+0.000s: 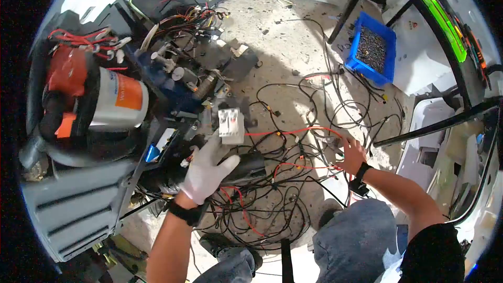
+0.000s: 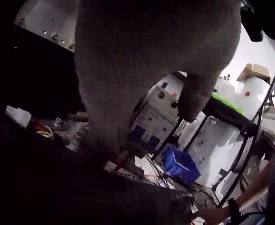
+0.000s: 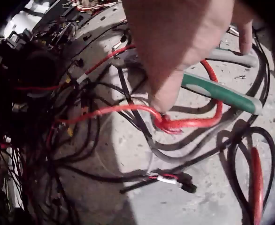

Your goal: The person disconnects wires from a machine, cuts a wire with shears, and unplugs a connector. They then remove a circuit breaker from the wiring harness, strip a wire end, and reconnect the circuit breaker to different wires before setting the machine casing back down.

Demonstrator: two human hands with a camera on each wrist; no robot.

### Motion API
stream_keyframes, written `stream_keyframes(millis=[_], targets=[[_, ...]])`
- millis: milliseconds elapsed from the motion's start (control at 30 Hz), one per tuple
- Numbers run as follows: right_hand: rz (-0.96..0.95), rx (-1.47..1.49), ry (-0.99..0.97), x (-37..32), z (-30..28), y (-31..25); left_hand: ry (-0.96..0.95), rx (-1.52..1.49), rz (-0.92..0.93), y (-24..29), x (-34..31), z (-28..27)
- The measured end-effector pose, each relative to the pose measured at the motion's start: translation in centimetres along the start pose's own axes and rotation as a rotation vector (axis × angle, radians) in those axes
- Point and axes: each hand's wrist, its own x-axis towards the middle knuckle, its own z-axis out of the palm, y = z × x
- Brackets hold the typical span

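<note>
My gloved left hand (image 1: 207,173) holds a white circuit breaker (image 1: 231,126) up at its fingertips, above a pile of cables. Two blue switch levers (image 2: 146,137) and two screw terminals show on the breaker in the left wrist view. A red wire (image 1: 293,131) stretches from beside the breaker across to my bare right hand (image 1: 352,157). In the right wrist view that hand grips pliers with green and grey handles (image 3: 222,93), their head partly hidden. A thicker red cable (image 3: 121,110) loops beneath the thumb, right at its tip.
Black and red cables (image 1: 267,209) lie tangled on the floor around my feet. A blue bin (image 1: 392,55) of small dark pieces stands at the back right. To the left sits an orange-and-silver machine (image 1: 120,99); black bars (image 1: 440,126) cross the right side.
</note>
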Motion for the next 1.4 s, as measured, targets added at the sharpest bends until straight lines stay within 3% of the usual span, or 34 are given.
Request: stream_keyframes(millis=[167,233,267,300,367,433,500,533,633,700,767,833,900,967,1033,1133,1167,1233,1267,1400], targets=[[-0.034,0.030,0.117,0.6,1.3,1.5,0.127,-0.138,-0.006,-3.0,2.9,1.5],[-0.061,0.061,0.042,0.6,0.9,1.6,0.118,0.248,-0.228,-3.9,2.6,1.3],[-0.048,0.084,0.022,0.4,0.4,1.6,0.149,0.337,-0.206,-5.3,2.7,1.5],[-0.130,0.157,0.125,0.5,0.5,1.9,0.152,0.342,-0.210,-6.1,3.0,1.7],[-0.057,0.261,-0.068,0.2,-1.1,2.0,0.236,0.586,-0.037,-6.4,4.0,2.4],[-0.010,0.201,-0.085,-0.5,-0.5,2.9,0.192,0.412,-0.078,-5.3,4.9,3.4],[-0.081,0.399,-0.095,-1.7,-0.4,4.3,0.266,0.436,-0.165,-5.5,5.8,3.9],[-0.192,0.424,-0.279,-2.0,-1.8,4.6,0.268,0.337,-0.142,-6.6,6.5,3.9],[-0.046,0.477,-0.298,-2.7,-3.8,3.9,0.325,0.047,-0.155,-7.8,6.6,5.0],[-0.141,0.520,-0.244,-2.5,-4.5,3.4,0.293,-0.066,-0.118,-9.3,6.5,5.0],[-0.223,0.511,-0.231,-2.1,-6.6,1.7,0.138,-0.089,-0.164,-10.3,6.1,4.6],[-0.302,0.523,-0.269,-1.3,-8.7,-0.4,0.169,-0.067,-0.170,-9.5,4.5,4.8],[-0.384,0.554,-0.299,-1.1,-10.9,-3.2,0.035,-0.221,-0.317,-10.0,3.3,4.5],[-0.437,0.530,-0.353,-1.0,-12.0,-5.5,0.030,-0.301,-0.247,-10.0,2.5,4.5],[-0.469,0.485,-0.346,-1.0,-12.7,-7.8,0.050,-0.431,-0.357,-9.5,1.8,4.5],[-0.717,0.404,-0.230,-0.3,-12.1,-9.7,0.040,-0.332,-0.282,-10.2,1.1,4.5],[-0.718,0.402,-0.232,0.0,-12.2,-10.0,0.041,-0.334,-0.283,-10.7,0.9,4.5],[-0.616,0.304,-0.505,0.4,-13.5,-11.5,0.084,-0.455,-0.276,-11.8,0.8,4.7],[-0.463,0.351,-0.669,0.3,-14.4,-12.4,0.079,-0.461,-0.268,-11.8,0.6,4.8],[-0.584,0.455,-0.499,1.5,-12.8,-11.9,0.150,-0.503,-0.296,-11.2,-0.5,4.1]])
